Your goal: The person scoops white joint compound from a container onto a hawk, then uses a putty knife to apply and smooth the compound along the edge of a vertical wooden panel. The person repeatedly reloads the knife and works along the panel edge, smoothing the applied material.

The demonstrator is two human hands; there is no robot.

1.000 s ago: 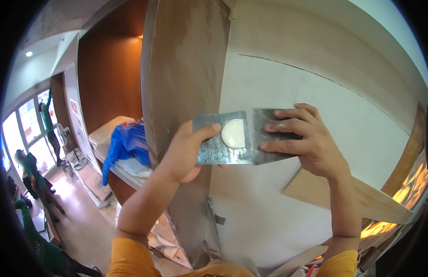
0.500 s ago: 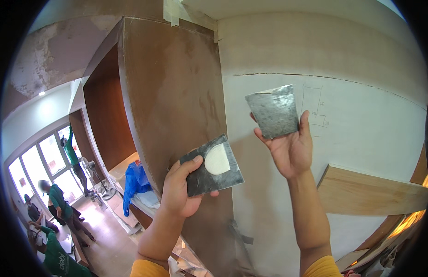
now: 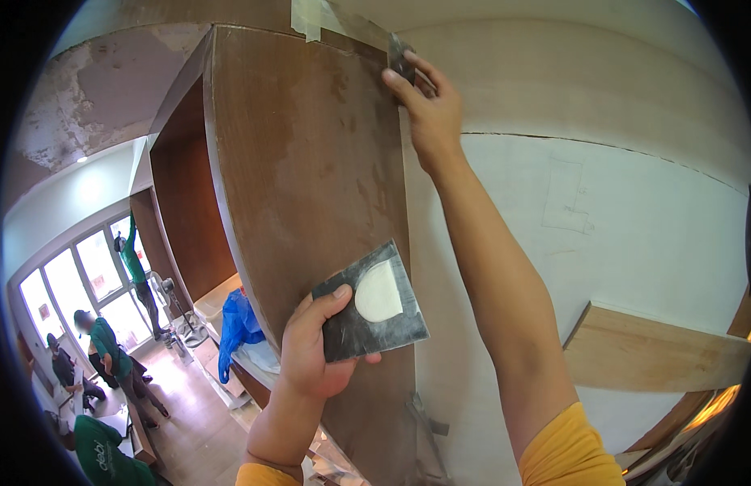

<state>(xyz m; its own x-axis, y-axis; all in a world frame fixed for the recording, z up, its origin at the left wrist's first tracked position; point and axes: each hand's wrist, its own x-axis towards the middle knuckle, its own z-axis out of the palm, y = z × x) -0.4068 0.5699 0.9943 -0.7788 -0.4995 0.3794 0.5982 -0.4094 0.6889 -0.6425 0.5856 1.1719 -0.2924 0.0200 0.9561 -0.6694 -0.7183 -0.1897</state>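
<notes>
My left hand is closed on a dark, roughly square spreader plate, thumb on its face. A rounded mound of white filler paste with one straight-cut side lies on that plate. Up high, my right hand grips a second dark, thin spreader between thumb and fingers. That spreader is seen nearly edge-on at the upper corner where the brown cabinet side panel meets the wall. Whether its edge touches the seam I cannot tell.
Masking tape hangs at the panel's top. A wooden board crosses the white wall at right. A blue plastic bag sits in the cabinet's lower part. Several people in green work at the far left, near a standing fan and windows.
My right hand has swung up and left with its spreader, from before the white wall to the panel's upper corner; the spreader has turned edge-on. My left hand has barely moved.
</notes>
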